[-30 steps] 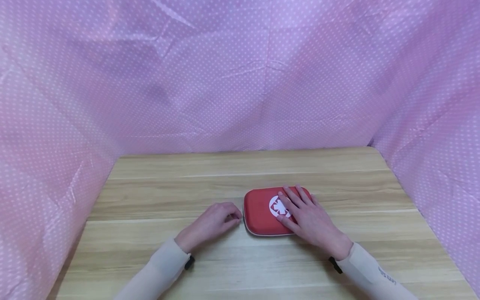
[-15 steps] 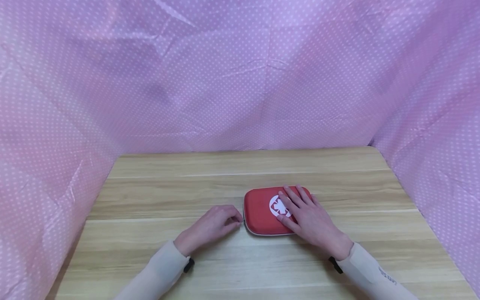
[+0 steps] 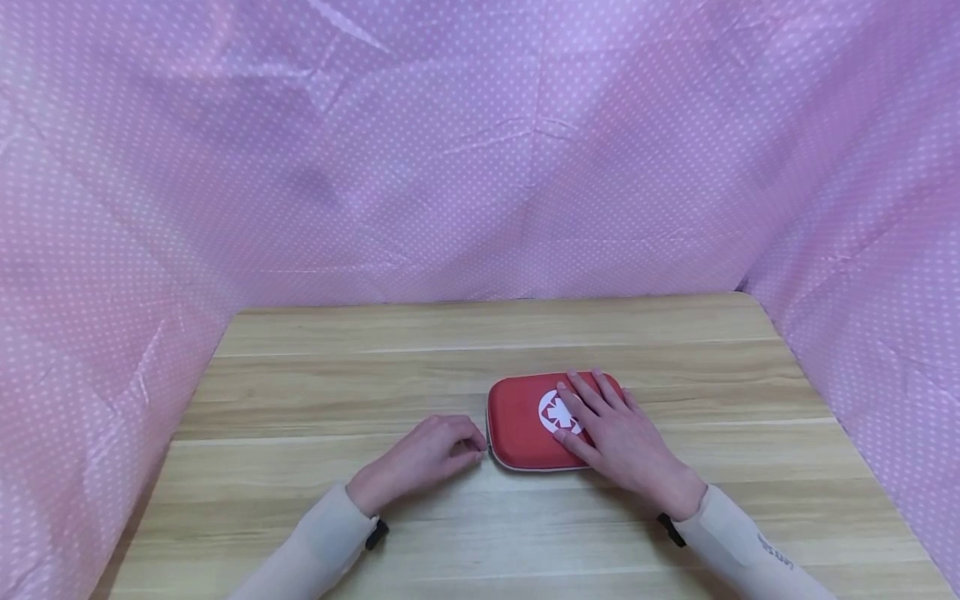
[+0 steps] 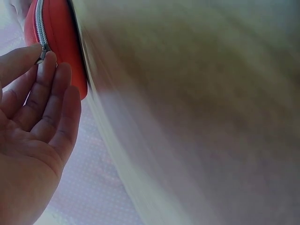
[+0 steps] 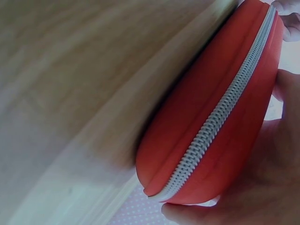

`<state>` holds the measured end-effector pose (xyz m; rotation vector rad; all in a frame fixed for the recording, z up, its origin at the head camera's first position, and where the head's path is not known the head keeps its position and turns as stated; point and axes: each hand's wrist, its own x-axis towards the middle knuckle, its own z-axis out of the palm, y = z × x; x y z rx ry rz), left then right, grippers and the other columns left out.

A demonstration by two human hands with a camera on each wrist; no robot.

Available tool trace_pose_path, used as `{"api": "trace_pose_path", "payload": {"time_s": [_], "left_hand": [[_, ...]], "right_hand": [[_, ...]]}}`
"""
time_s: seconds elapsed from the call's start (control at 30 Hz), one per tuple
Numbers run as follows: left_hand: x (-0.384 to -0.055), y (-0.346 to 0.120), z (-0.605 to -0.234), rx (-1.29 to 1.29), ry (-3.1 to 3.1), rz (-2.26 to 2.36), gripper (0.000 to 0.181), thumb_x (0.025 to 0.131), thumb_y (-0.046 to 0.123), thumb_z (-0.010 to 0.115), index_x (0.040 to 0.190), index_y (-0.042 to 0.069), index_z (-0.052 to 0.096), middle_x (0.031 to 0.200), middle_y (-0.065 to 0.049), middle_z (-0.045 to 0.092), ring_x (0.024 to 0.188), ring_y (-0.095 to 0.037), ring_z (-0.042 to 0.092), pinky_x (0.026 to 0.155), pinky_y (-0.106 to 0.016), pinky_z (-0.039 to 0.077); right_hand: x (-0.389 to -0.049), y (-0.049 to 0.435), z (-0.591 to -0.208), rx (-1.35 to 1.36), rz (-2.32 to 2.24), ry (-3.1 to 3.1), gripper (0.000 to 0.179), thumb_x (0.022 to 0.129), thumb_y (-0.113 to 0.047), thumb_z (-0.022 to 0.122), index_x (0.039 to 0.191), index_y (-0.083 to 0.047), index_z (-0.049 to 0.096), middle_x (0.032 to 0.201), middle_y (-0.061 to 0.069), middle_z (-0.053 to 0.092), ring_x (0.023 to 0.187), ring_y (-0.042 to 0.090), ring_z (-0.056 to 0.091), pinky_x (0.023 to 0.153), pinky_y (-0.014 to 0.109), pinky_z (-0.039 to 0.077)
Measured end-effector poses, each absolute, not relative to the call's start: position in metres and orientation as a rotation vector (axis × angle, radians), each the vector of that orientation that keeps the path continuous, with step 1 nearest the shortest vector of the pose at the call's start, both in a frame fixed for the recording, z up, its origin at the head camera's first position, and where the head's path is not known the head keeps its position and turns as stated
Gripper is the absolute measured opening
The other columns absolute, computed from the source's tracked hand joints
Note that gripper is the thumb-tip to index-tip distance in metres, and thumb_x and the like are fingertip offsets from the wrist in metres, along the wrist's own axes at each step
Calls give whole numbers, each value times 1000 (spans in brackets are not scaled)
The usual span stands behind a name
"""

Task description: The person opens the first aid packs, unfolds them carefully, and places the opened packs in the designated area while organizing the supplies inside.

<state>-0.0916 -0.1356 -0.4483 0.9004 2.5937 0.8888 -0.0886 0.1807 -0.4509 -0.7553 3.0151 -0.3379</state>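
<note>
Red case (image 3: pixel 517 429) lies partly under the right hand (image 3: pixel 626 446), beside the left hand (image 3: pixel 423 457).

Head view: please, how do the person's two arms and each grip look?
The left sleeve is pale beige, reaches the wrist and shows no marking; the right sleeve matches but bears a dark printed marking, too small to read. A small black piece shows at each wrist. The left grip and right grip are bare hands, without gloves.

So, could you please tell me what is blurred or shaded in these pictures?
Head view: soft shading crosses the pink cloth, red case fairly clear; left wrist view: table heavily blurred, zipper sharper; right wrist view: zipper crisp, table smeared.
</note>
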Motion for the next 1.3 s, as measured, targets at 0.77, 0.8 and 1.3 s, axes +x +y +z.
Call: {"api": "trace_pose_path", "payload": {"time_s": [0.77, 0.8, 1.3], "left_hand": [[-83, -131, -449, 929, 2573, 853, 15, 94, 15, 77, 109, 14, 78, 100, 11, 72, 94, -2, 64, 93, -31, 56], [-83, -131, -449, 934, 2572, 850, 15, 94, 16, 77, 109, 14, 78, 100, 11, 72, 94, -2, 64, 93, -31, 56], [-81, -128, -450, 1001, 2587, 823, 13, 93, 14, 79, 105, 16, 78, 97, 13, 71, 91, -3, 63, 92, -30, 56]], "right_hand": [[-89, 180, -451, -740, -345, 3018, 77, 95, -52, 68, 159, -16, 44, 165, 13, 36, 151, 47, 26, 115, 70, 30], [-89, 179, -450, -740, -344, 3019, 77, 95, -52, 68, 159, -16, 44, 165, 13, 36, 151, 47, 26, 115, 70, 30], [-89, 178, -447, -727, -336, 3000, 78, 95, -54, 67, 158, -15, 44, 165, 13, 36, 151, 48, 26, 115, 70, 31]]}}
